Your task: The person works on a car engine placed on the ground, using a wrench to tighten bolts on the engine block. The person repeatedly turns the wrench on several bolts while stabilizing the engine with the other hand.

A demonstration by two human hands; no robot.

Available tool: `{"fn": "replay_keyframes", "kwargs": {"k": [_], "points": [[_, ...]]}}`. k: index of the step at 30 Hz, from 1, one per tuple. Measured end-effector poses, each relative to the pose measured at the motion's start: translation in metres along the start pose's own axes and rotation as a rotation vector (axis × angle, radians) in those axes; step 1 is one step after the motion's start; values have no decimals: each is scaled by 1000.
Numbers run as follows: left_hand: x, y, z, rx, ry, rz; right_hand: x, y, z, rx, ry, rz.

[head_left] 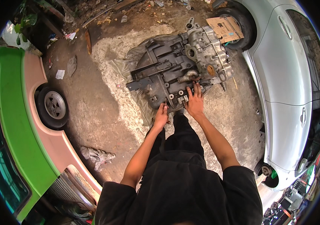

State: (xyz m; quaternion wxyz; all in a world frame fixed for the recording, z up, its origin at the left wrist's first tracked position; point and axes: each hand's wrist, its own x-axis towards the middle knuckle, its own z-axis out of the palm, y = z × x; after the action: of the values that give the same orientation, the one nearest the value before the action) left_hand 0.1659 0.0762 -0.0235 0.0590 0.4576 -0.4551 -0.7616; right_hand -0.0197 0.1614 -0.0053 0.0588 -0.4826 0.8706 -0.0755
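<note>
A dirty grey car engine [167,67] lies on its side on the ground in front of me. My left hand [162,114] is at its near edge, fingers closed in a pinch around a thin metal piece [166,101] that points up; its exact kind is too small to tell. Stretched out over the near right part of the engine, my right hand [195,102] rests with its fingers apart beside a pipe-like metal fitting [188,77]. Several round bolt bosses show between my two hands. Under the engine is a crumpled grey-green cloth [145,114].
A green and pink vehicle [21,82] stands at left, a silver car [280,75] at right. Flat cardboard [225,29] leans by the silver car's wheel. A crumpled rag [97,156] lies on the floor at lower left. Scattered litter and plants are at the back.
</note>
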Motion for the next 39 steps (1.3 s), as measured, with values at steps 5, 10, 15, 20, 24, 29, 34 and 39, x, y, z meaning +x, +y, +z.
{"fn": "replay_keyframes", "kwargs": {"k": [5,10,15,20,24,29,34,39], "points": [[12,-26,7,5,78,-1,0,0,1,15,-4,11],[22,-48,12,267,149,252,0,1,2,0,6,-2],[7,-35,21,496,245,406,1,2,4,6,35,-11],[-12,-11,30,546,174,200,1,1,5,0,36,-8],[-12,-8,27,532,163,249,0,1,2,-21,15,-20],[-10,-9,22,435,93,193,0,-1,1,-19,27,-17],[-10,-1,22,339,40,236,0,0,3,-10,11,-1],[-11,2,19,553,91,353,0,-1,1,-31,11,-5]]}}
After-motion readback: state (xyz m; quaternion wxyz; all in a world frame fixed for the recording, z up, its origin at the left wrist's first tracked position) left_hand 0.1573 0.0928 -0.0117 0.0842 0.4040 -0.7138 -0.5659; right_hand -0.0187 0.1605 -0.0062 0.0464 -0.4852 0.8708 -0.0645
